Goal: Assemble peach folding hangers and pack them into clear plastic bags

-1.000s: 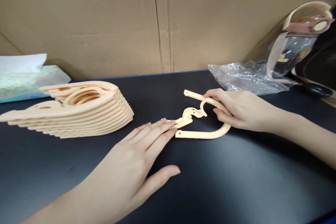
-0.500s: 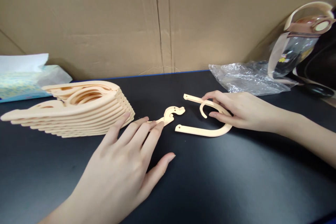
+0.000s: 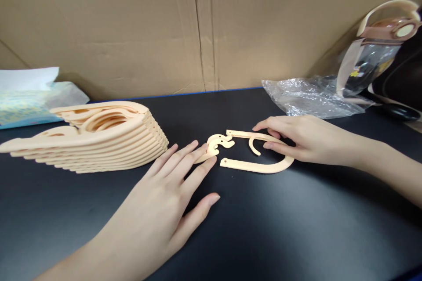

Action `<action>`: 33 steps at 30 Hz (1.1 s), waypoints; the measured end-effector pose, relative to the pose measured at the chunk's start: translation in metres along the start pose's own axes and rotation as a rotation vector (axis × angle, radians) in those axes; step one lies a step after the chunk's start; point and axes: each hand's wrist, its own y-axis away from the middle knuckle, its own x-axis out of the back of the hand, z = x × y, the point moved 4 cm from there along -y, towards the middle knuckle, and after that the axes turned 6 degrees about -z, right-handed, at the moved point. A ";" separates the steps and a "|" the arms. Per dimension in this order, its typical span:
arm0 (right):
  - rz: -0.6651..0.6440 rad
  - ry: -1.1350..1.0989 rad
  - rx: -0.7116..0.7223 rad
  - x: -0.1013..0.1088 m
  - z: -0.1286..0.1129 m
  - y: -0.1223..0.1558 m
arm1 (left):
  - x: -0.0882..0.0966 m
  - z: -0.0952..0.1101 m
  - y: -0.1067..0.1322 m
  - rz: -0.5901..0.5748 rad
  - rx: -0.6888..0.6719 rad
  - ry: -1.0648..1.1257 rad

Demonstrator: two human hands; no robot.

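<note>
My left hand (image 3: 161,197) lies flat with its fingers spread, the fingertips on small curved peach plastic hanger pieces (image 3: 217,142) that partly overlap. The covered ends of these pieces are hidden under the fingers. To their right lies a U-shaped peach hanger frame (image 3: 253,167) with a curved hook inside it, its two holed ends facing left. My right hand (image 3: 293,138) has thumb and index finger closed about the frame's far bar, near the bend. The far bar's end touches or nearly touches the small pieces; I cannot tell which.
A neat stack of peach plastic hangers (image 3: 115,145) stands left, close to my left fingertips. Behind it is a tissue pack (image 3: 29,96). Crumpled clear plastic (image 3: 296,96) and a strapped drinking bottle (image 3: 372,61) are at the back right. A cardboard wall (image 3: 132,30) borders the black table.
The far bar of the frame has shifted nearer to me and to the left, towards the small pieces. My left fingers have slid slightly right, and a second curved piece now shows.
</note>
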 end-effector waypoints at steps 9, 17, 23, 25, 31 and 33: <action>0.237 0.149 0.276 0.006 -0.041 0.005 | 0.004 0.003 -0.002 0.035 0.003 -0.032; 0.208 0.183 0.359 -0.007 -0.059 0.005 | 0.006 0.005 -0.002 0.085 0.002 -0.038; 0.185 0.073 0.356 -0.007 -0.061 0.006 | 0.000 0.002 0.000 0.032 0.009 0.009; 0.182 0.055 0.343 -0.007 -0.061 0.006 | 0.000 0.002 -0.001 0.017 0.004 0.013; 0.189 0.063 0.339 -0.009 -0.061 0.005 | 0.002 0.003 -0.003 0.019 -0.013 0.005; 0.195 0.070 0.337 -0.009 -0.061 0.005 | 0.002 0.002 -0.002 0.019 -0.010 0.006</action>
